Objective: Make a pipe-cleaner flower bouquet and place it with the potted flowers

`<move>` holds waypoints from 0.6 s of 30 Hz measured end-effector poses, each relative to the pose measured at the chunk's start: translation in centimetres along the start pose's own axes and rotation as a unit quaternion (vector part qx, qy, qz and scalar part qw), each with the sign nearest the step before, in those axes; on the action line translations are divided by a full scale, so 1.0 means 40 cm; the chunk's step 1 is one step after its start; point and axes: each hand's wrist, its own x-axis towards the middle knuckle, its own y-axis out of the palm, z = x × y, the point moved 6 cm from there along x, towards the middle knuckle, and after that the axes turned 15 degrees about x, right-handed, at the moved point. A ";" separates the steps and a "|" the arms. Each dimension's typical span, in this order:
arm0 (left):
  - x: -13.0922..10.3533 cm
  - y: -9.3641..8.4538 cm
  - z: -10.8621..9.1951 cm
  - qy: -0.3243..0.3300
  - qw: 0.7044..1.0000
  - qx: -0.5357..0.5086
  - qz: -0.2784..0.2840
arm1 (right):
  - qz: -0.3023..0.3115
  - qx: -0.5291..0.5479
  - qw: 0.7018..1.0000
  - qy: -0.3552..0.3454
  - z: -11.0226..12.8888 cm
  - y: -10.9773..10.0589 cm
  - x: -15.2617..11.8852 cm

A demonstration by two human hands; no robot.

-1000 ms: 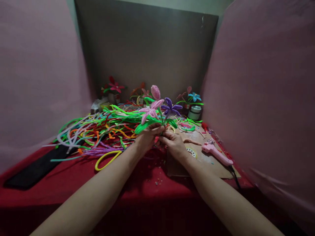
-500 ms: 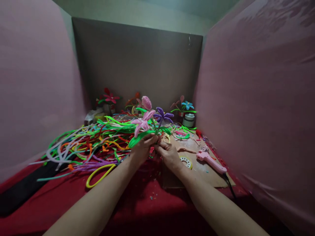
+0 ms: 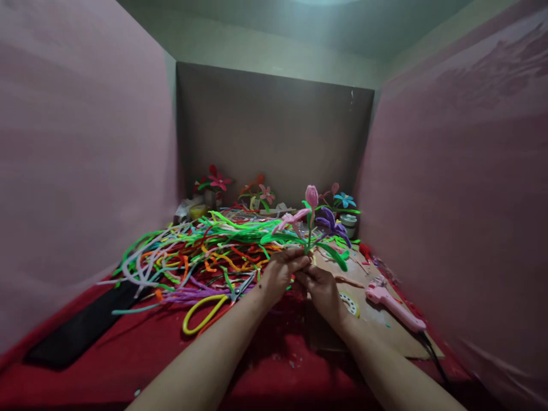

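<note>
Both hands meet at the stems of a pipe cleaner flower bouquet, which stands upright above them. It has a pink tulip-like bud on top, a pink open flower at left, a purple flower at right and green leaves on both sides. My left hand pinches the stems with thumb and fingers. Just below and to the right, my right hand is closed on the stem ends, which its fingers mostly hide. Yellow-handled scissors lie left of my left wrist.
A heap of coloured pipe cleaners covers the table's left and middle. A pink glue gun and a white-and-yellow tape roll lie on a brown board at right. Finished flowers stand at the back. Pink walls flank the table.
The view has shifted, so the scene sits further right and lower. The bouquet has turned in my hands: the flowers are spread wider and the right leaf points outward and down.
</note>
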 end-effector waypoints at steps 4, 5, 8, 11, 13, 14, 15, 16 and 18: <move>0.011 0.003 0.017 -0.005 1.000 0.002 -0.022 | -0.038 -0.073 0.997 0.005 0.001 -0.012 -0.006; 0.016 0.008 0.021 -0.010 1.000 0.002 -0.025 | -0.049 -0.075 0.996 0.000 0.004 -0.017 -0.008; 0.033 0.037 0.024 -0.030 0.999 0.013 0.009 | -0.089 -0.115 0.989 -0.005 0.017 -0.034 -0.010; 0.039 0.057 0.014 -0.028 0.999 0.030 0.030 | -0.117 -0.128 0.985 -0.017 0.035 -0.044 -0.014; 0.037 0.054 0.009 -0.021 0.999 0.036 0.014 | -0.110 -0.112 0.988 -0.004 0.034 -0.039 -0.014; 0.036 0.049 0.009 -0.018 0.999 0.037 0.001 | -0.103 -0.104 0.989 0.002 0.031 -0.034 -0.013; 0.034 0.042 0.010 -0.017 0.999 0.038 -0.013 | -0.092 -0.094 0.991 0.002 0.030 -0.027 -0.011; 0.033 0.034 0.012 -0.016 0.999 0.037 -0.029 | -0.082 -0.084 0.993 0.000 0.028 -0.022 -0.008; 0.033 0.019 0.017 -0.014 0.998 0.038 -0.054 | -0.061 -0.066 0.996 -0.002 0.021 -0.010 -0.002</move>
